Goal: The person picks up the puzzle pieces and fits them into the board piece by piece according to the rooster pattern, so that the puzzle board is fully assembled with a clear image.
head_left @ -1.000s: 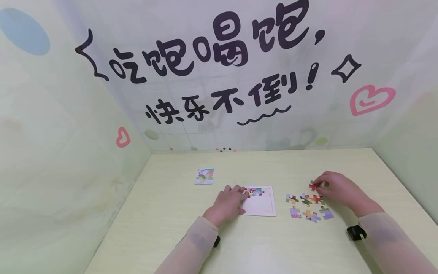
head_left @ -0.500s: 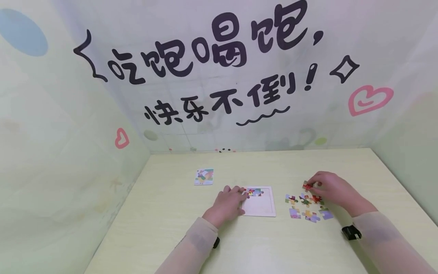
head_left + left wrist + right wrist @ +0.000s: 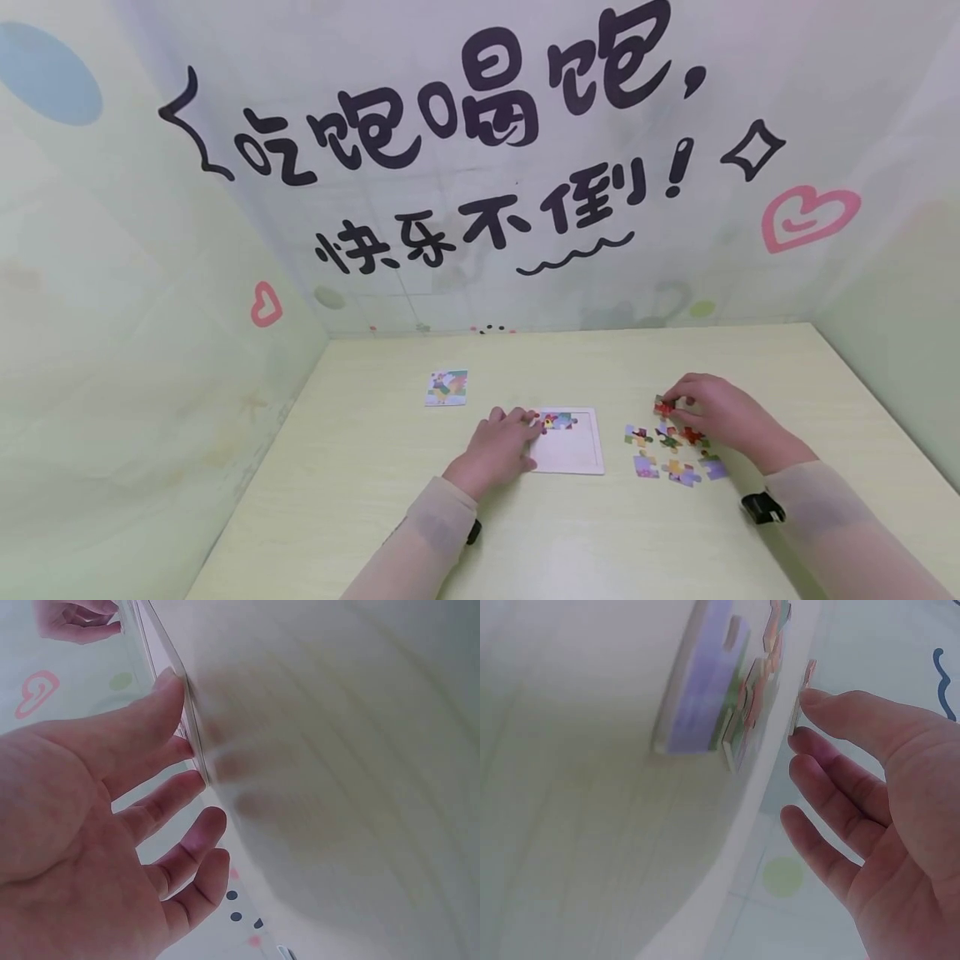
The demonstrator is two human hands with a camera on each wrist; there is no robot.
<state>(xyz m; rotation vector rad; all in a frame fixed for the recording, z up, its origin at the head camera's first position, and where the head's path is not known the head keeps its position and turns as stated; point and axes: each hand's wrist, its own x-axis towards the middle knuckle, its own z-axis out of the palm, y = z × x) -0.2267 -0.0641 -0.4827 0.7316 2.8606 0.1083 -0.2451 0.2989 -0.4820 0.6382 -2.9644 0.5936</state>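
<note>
My left hand (image 3: 498, 446) rests at the left edge of a white puzzle tray (image 3: 570, 454). In the left wrist view its thumb and first fingers touch the tray's edge (image 3: 174, 649), while the other fingers hang free. A few joined puzzle pieces (image 3: 561, 421) lie along the tray's top inner edge, partly hidden by my fingers. To the right, my right hand (image 3: 708, 408) pinches a red puzzle piece (image 3: 662, 406) between thumb and index finger. That piece (image 3: 808, 679) appears nearly edge-on in the right wrist view, raised above several loose puzzle pieces (image 3: 681, 472).
A small picture card (image 3: 446, 388) with a colourful bird lies at the back left of the pale wooden table (image 3: 375, 467). Behind the table stands a printed cloth wall (image 3: 450, 183) with large black lettering. Cloth walls also border both sides.
My right hand has moved a little to the left, carrying the red puzzle piece toward the tray. My left hand keeps its place on the tray, and the loose pieces lie as before.
</note>
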